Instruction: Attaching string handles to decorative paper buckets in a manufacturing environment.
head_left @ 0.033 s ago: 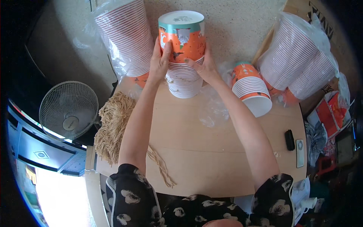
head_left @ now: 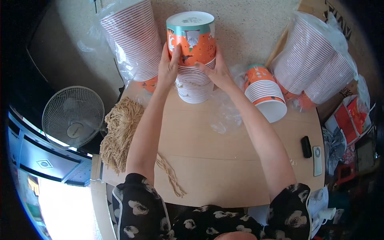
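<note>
Both my hands are closed around a tall stack of paper tubs (head_left: 194, 82) at the far middle of the table. The tubs stand bottom up. The top one shows an orange printed side with a green band and a white base; below it only white rims show. Bits of tan string hang on those rims. My left hand (head_left: 169, 66) grips the stack's left side, thumb upright on the orange wall. My right hand (head_left: 220, 73) holds its right side, thumb across the rims. To the right, a shorter stack of orange tubs (head_left: 266, 96) lies tilted, its open mouth toward me.
A bundle of tan strings (head_left: 120, 136) lies left, with loose strands (head_left: 171, 176) beside my left forearm. Plastic-wrapped tub stacks stand at back left (head_left: 134, 40) and back right (head_left: 304, 56). A fan (head_left: 73, 116) is left; a black object (head_left: 306, 147) and a remote (head_left: 317, 161) lie right.
</note>
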`<state>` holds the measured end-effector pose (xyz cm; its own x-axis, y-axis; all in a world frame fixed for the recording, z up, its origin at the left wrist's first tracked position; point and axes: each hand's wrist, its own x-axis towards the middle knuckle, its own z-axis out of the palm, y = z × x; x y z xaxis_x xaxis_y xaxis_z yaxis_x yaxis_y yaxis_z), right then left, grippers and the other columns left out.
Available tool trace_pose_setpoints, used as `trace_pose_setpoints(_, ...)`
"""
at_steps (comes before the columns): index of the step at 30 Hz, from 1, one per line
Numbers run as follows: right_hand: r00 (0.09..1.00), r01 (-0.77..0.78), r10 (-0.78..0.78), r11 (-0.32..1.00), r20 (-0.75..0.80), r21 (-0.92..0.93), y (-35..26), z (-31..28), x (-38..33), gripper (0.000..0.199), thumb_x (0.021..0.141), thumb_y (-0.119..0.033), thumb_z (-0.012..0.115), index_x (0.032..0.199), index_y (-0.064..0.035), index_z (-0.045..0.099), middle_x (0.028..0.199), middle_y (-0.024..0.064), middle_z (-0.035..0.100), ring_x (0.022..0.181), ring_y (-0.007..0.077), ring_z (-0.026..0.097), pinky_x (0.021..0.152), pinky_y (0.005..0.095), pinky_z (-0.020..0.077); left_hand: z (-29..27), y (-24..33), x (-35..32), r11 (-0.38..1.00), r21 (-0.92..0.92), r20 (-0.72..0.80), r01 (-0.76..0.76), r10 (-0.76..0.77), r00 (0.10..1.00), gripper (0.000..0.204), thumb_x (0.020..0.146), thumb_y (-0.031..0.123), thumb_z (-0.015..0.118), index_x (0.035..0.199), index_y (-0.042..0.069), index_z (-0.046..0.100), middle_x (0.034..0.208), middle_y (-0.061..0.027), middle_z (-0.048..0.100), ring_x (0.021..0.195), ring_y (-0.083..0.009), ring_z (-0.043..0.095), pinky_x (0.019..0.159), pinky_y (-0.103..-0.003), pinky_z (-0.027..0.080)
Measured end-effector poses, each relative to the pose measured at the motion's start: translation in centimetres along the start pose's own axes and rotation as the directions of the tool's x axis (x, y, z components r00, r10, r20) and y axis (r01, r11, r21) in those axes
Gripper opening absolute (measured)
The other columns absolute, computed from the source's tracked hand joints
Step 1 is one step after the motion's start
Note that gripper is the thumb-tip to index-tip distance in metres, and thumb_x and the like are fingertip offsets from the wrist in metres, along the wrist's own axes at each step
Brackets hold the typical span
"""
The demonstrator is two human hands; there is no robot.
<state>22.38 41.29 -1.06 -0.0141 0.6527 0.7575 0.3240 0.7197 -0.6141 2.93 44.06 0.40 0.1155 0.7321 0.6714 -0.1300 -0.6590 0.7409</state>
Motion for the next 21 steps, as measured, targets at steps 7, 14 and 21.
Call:
trace_pose_setpoints(7, 0.974, 0.068, -0.178, 0.816, -0.137, -0.574, -8.5, -11.4, -13.4, 0.059, 0.082, -0.013, 0.077, 0.133, -0.0001, 0.051, 0.133, 0.0211, 0.052, 0.124, 0.0389, 0.052, 0.106, 0.0452, 0.0403, 7.8, 1.4, -12.0, 0.936, 0.338, -0.027, -0.102, 0.118, 0.993, 0.035, 0.084, 0.019, 0.082, 0.104, 0.002, 0.059, 0.093, -0.0098, 0.063, 0.084, -0.0221, 0.065, 0.066, -0.034, 0.053)
trace_pose_setpoints(14, 0.863, -0.417, 0.062, 0.650, -0.502, -0.635, -5.0, -20.3, -21.5, 0.026, 0.090, -0.007, 0.068, 0.112, -0.0018, 0.054, 0.102, 0.0138, 0.054, 0.099, 0.0289, 0.056, 0.087, 0.0402, 0.0462, 17.9, 1.3, -17.0, 0.971, 0.218, 0.161, -0.101, 0.067, 0.985, 0.029, 0.079, 0.010, 0.084, 0.095, 0.003, 0.061, 0.083, -0.0075, 0.062, 0.069, -0.0154, 0.064, 0.056, -0.030, 0.054)
trace_pose_setpoints(21, 0.802, -0.537, 0.222, 0.676, -0.554, -0.505, -1.0, -22.1, -22.4, 0.014, 0.092, -0.010, 0.068, 0.095, -0.0023, 0.057, 0.084, 0.0116, 0.057, 0.073, 0.0269, 0.058, 0.068, 0.0387, 0.0486, 22.0, 0.6, -17.7, 0.944, 0.328, 0.017, -0.044, 0.040, 0.999, 0.030, 0.078, 0.006, 0.082, 0.095, 0.002, 0.057, 0.082, -0.0105, 0.060, 0.066, -0.0212, 0.063, 0.058, -0.033, 0.054)
